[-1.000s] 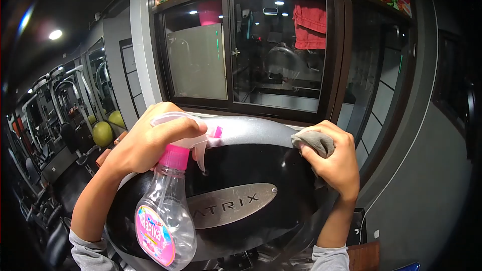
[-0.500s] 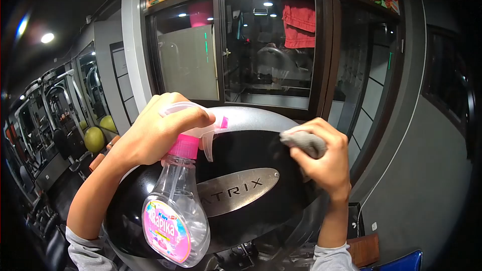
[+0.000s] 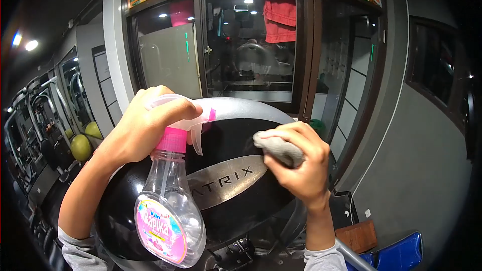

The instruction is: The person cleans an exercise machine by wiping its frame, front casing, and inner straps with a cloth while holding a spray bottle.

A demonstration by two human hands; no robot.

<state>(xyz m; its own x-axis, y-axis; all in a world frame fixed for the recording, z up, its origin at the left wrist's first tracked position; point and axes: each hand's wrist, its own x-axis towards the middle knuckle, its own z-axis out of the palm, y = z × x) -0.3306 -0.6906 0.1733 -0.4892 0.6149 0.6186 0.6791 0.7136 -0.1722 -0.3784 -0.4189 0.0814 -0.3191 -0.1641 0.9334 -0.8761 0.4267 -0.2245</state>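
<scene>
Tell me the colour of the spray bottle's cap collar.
Bright pink: the cap collar of the spray bottle shows clearly in the head view.

"What does the left hand [image 3: 140, 131] hold?"

"A clear spray bottle [image 3: 168, 211] with a pink collar [image 3: 172, 141], gripped by its trigger head [image 3: 196, 140] in front of a glossy black machine cover [image 3: 228, 138]."

"And the right hand [image 3: 309, 170]?"

"It holds a bunched gray cloth [image 3: 282, 151] at the cover, just above the right end of a lettered metal plate [image 3: 231, 180], with a brown-framed window [image 3: 248, 50] behind."
</scene>
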